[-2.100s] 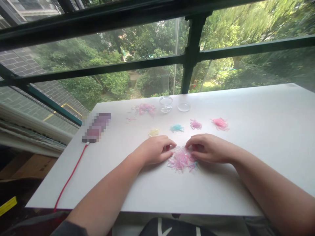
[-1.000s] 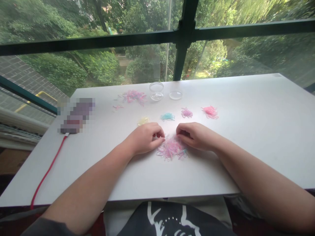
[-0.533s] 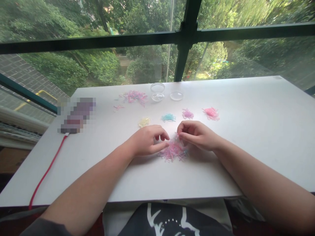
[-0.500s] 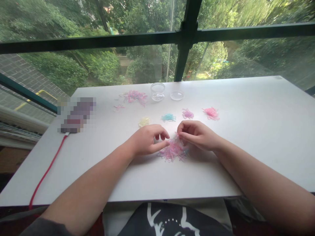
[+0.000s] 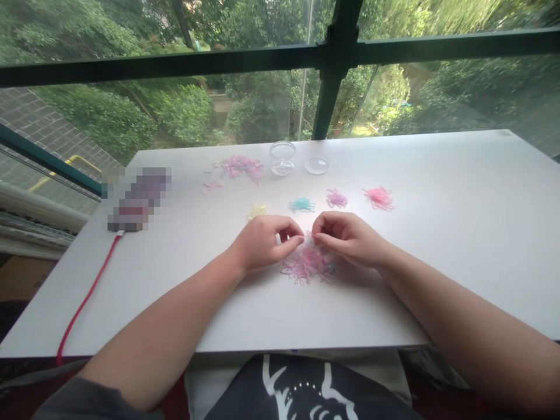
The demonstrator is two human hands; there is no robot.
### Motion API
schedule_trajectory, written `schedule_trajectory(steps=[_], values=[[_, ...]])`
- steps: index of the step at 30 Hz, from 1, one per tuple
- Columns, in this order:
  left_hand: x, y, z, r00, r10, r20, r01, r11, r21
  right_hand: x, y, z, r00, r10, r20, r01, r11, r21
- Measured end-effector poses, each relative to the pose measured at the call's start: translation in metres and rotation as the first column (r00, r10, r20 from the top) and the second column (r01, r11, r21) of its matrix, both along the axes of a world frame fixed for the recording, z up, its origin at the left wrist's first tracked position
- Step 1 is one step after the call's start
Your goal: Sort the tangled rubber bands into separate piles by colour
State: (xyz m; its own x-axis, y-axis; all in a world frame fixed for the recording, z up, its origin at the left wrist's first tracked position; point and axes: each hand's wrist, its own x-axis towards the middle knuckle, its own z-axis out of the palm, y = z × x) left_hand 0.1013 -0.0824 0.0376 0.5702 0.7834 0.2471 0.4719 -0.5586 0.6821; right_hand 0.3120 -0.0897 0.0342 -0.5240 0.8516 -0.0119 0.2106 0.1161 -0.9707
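Over a mixed pile of small rubber bands (image 5: pixel 307 267), mostly pink with some purple and blue, my two hands almost meet. My right hand (image 5: pixel 347 236) is closed, thumb and forefinger pinching a small pinkish rubber band. Thumb and forefinger of my left hand (image 5: pixel 263 242) are pressed together at the near side of the same band; the band shows only as a pale bit in the narrow gap between the fingertips. Sorted heaps lie just beyond: yellow bands (image 5: pixel 258 210), blue bands (image 5: pixel 301 204), purple bands (image 5: pixel 336 198) and pink bands (image 5: pixel 380 198).
Farther back on the white table (image 5: pixel 459 233) are another mixed heap of bands (image 5: pixel 242 168), a clear round container (image 5: pixel 282 158) and a clear lid (image 5: pixel 317 165). A blurred-out device (image 5: pixel 142 198) with a red cable (image 5: pixel 87 297) lies at left. Windows border the far edge.
My left thumb and forefinger have closed from apart into a pinch and moved up to the right fingertips. The whole view has shifted slightly.
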Motion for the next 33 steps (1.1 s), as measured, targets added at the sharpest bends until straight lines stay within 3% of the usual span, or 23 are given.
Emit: schedule_trajectory(steps=[8,16,33], values=[[-0.0039,0.0011,0.0004,1.0,0.014,0.002,-0.014,1.0,-0.013,0.0017,0.0015,-0.0004,1.0,-0.002,0.014,0.002,0.999,0.036],[-0.005,0.0001,0.0019,1.0,0.02,0.001,-0.02,1.0,-0.006,0.0052,0.0009,0.0029,0.958,-0.131,0.256,0.07,0.97,0.234],[-0.0058,0.001,-0.0008,1.0,0.017,-0.01,-0.017,1.0,-0.007,0.0026,-0.001,0.002,0.962,-0.102,0.253,-0.025,0.89,0.456]])
